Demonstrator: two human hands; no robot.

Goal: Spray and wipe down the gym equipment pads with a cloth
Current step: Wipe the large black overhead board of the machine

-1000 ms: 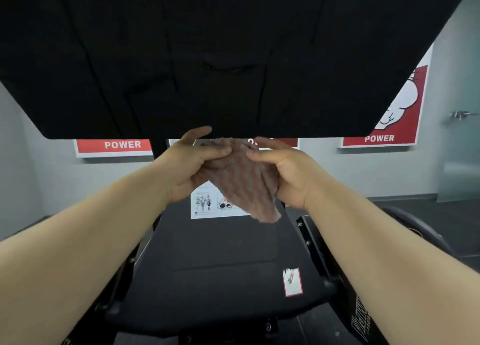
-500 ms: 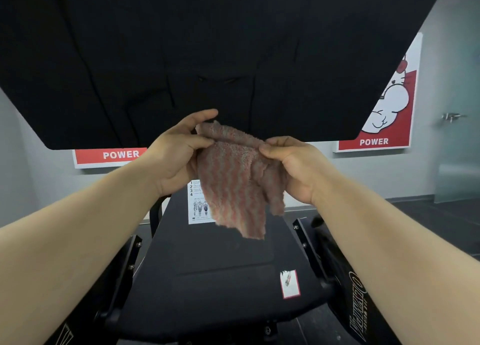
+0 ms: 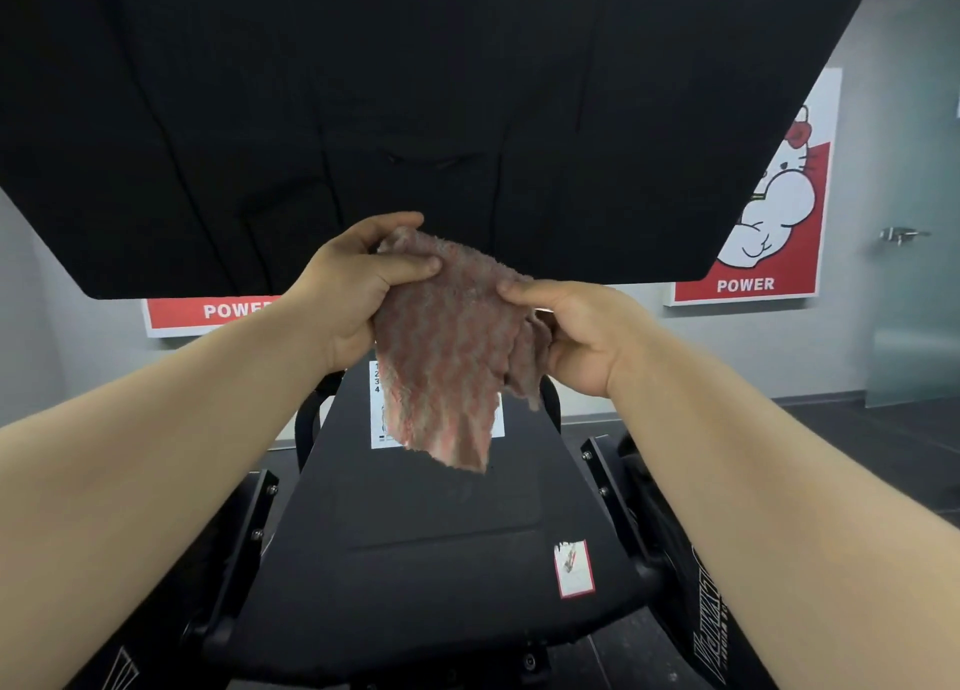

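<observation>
cloth (image 3: 447,357) pinched between both hands' fingers (image 3: 410,266), hanging below

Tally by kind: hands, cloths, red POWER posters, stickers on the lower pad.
Hands: 2 (left hand, right hand, both pinching the cloth)
Cloths: 1
POWER posters: 2 (left poster, right poster)
Stickers on lower pad: 2 (instruction label, red-bordered sticker)
Total: 7
</observation>
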